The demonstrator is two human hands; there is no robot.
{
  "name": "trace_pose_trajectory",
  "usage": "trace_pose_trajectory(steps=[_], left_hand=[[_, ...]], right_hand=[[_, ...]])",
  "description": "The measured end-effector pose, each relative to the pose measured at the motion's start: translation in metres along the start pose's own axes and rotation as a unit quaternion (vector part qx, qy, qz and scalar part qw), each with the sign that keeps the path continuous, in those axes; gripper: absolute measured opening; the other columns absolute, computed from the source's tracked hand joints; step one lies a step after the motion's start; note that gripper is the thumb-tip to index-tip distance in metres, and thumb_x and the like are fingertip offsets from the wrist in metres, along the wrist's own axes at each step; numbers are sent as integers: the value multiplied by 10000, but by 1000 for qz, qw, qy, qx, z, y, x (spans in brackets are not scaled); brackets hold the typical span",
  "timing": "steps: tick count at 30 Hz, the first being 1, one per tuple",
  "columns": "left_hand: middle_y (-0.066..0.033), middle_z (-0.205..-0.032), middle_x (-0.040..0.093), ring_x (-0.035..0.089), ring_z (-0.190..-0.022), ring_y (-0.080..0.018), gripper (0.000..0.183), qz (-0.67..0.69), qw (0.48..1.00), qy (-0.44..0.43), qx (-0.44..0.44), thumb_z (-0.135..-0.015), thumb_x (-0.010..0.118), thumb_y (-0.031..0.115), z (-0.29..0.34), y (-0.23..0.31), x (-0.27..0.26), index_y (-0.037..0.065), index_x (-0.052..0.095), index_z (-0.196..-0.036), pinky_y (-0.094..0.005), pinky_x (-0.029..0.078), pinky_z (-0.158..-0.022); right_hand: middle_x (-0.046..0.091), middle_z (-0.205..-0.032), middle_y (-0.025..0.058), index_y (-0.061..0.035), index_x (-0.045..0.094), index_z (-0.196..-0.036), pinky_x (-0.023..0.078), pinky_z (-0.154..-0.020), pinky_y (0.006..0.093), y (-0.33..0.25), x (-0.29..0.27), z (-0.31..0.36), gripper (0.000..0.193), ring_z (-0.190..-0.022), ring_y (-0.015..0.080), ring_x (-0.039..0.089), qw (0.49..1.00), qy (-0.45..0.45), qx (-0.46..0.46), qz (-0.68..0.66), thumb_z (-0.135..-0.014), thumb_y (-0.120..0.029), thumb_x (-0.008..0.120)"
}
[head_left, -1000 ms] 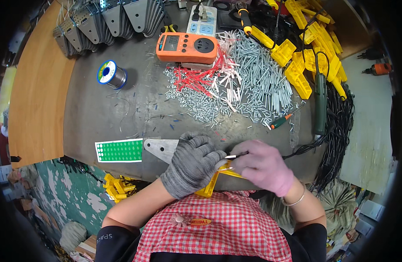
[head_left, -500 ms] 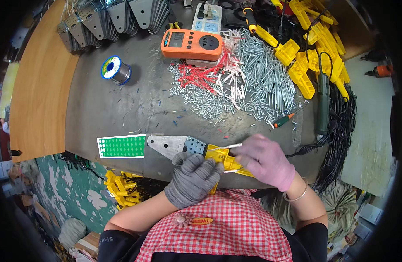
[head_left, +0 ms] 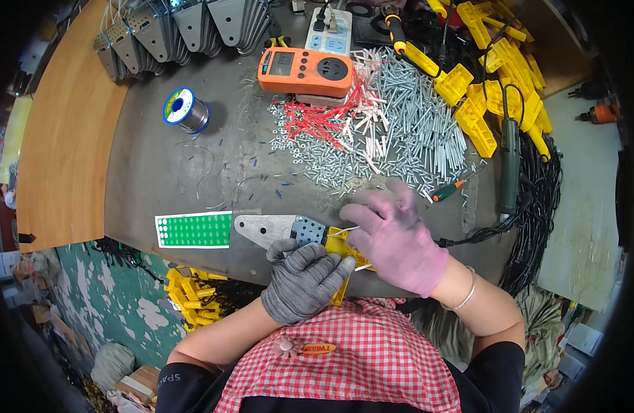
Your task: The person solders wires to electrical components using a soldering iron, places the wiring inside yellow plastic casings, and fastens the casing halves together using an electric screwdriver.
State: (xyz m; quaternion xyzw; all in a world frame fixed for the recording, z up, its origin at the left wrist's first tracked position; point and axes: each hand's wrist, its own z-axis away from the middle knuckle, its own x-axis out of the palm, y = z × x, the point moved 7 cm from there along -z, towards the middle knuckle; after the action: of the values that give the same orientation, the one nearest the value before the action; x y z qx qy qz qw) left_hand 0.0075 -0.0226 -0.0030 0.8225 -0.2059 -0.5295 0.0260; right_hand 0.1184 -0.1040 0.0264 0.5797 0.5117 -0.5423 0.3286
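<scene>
A yellow plastic housing [head_left: 338, 242] is joined to a grey metal blade-shaped plate [head_left: 265, 229] with a perforated bluish bracket [head_left: 308, 231]. My left hand [head_left: 304, 282], in a grey glove, is closed over the housing and the bracket's near edge. A thin white tube [head_left: 341, 232] slants over the housing. My right hand [head_left: 399, 244], in a pink glove, pinches the tube near its right end, with the other fingers raised and spread. A second white tube [head_left: 363, 267] sticks out below the right hand. The right hand covers the housing's right part.
A green sticker sheet [head_left: 194, 230] lies left of the plate. Behind are a solder spool [head_left: 186, 111], an orange meter [head_left: 305, 71], piled screws [head_left: 420, 117] and red tubes [head_left: 313, 124]. To the right are a screwdriver [head_left: 448, 191], a soldering iron [head_left: 510, 165], yellow housings [head_left: 477, 127] and black cables [head_left: 537, 206].
My right hand has moved slightly left and farther over the housing, its fingers now more spread. The white tube shows lower and farther left. My left hand keeps its hold.
</scene>
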Motion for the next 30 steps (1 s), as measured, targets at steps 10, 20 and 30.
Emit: trace_pose_trajectory(steps=[10, 20, 30], left_hand=[[89, -1074, 717, 494, -1119, -188, 355, 7, 999, -30, 30, -733, 689, 276, 6, 3, 13, 274, 740, -1084, -503, 303, -991], [67, -1191, 726, 475, -1193, -188, 297, -9, 998, -38, 40, -779, 680, 232, -1, 6, 10, 241, 739, -1070, -483, 248, -1067], [61, -1181, 728, 483, -1199, -193, 306, -5, 999, -38, 11, -782, 672, 224, 4, 4, 11, 236, 737, -1081, -485, 270, -1053]], right_hand=[[603, -1075, -11, -163, 685, -746, 338, -1090, 441, -3, 1, -2, 91, -1164, 214, 518, 999, -27, 16, -14, -738, -218, 613], [543, -1248, 162, -35, 649, -992, 371, -1082, 536, 99, -13, 82, 244, -1252, 389, 459, 946, 81, 249, 189, -748, -24, 667], [555, -886, 118, 11, 631, -938, 476, -746, 403, 20, -44, 53, 195, -809, 295, 545, 775, 304, 302, -466, -744, 6, 640]])
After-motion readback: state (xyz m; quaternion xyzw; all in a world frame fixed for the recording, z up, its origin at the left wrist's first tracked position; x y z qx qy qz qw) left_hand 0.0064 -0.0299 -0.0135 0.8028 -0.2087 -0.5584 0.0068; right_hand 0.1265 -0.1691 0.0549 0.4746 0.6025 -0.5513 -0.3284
